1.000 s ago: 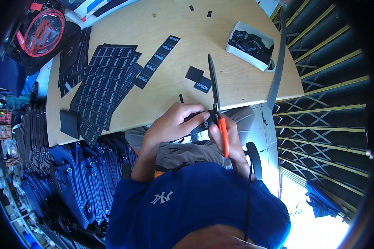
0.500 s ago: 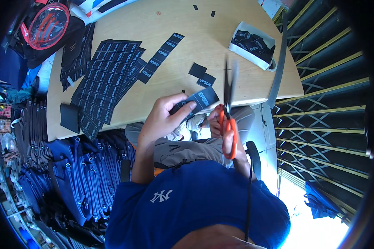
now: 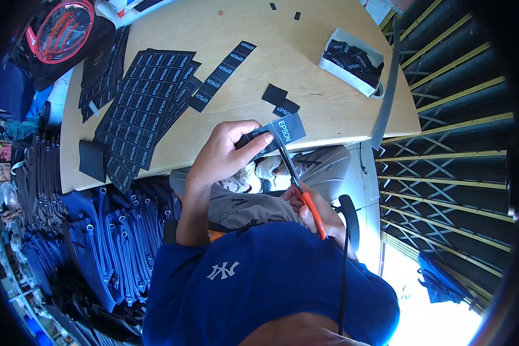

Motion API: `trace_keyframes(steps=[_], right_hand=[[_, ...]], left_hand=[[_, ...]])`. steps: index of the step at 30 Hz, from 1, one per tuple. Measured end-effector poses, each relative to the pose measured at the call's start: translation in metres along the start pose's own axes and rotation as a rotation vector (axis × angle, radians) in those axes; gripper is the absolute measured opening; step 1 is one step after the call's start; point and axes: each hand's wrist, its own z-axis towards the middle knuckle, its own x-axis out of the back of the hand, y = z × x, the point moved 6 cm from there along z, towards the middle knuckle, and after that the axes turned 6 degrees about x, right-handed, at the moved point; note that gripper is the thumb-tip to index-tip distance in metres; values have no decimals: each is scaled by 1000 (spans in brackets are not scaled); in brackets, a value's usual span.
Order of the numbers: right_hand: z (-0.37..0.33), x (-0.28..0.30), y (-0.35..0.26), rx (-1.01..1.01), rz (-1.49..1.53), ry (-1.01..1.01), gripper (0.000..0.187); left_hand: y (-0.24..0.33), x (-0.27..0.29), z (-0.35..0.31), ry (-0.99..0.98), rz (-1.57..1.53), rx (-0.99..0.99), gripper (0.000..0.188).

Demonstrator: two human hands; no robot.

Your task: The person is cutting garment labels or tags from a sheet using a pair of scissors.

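Pinched between thumb and fingers of my left hand point(image 3: 228, 151) is a short black label strip point(image 3: 293, 127) with pale printing, held over the table's near edge. My right hand point(image 3: 304, 209) grips a pair of orange-handled scissors point(image 3: 313, 214) below it. Their dark blades reach up to the strip beside my left thumb, along the line between two labels; whether they have cut in cannot be seen. Just beyond the strip, two cut black labels point(image 3: 275, 93) lie on the table, one partly under the other.
On the wooden table point(image 3: 248, 86), uncut label sheets point(image 3: 150, 92) overlap at the left, beside a long label strip point(image 3: 222, 75). A white box point(image 3: 335, 72) of cut labels stands at the right. Blue straps point(image 3: 118, 242) hang left of my lap; a metal folding gate point(image 3: 444, 173) is at the right.
The scissors have swung from upright, apart from the strip, to a leftward slant with their blades at it. My right hand has dropped slightly; my left still holds the strip.
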Motion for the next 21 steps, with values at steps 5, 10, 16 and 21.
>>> trace_keyframes(steps=[5,10,16,21], right_hand=[[5,2,1,6,37,4,71],[5,2,-2,20,57,21,69],[6,1,0,7,115,14,71],[6,-1,-1,-28,159,22,66]], left_hand=[[-10,-5,0,-8,42,16,21],[-12,-8,1,-11,2,28,20],[-9,-11,1,-19,-5,0,20],[-10,-11,2,-28,7,23,20]])
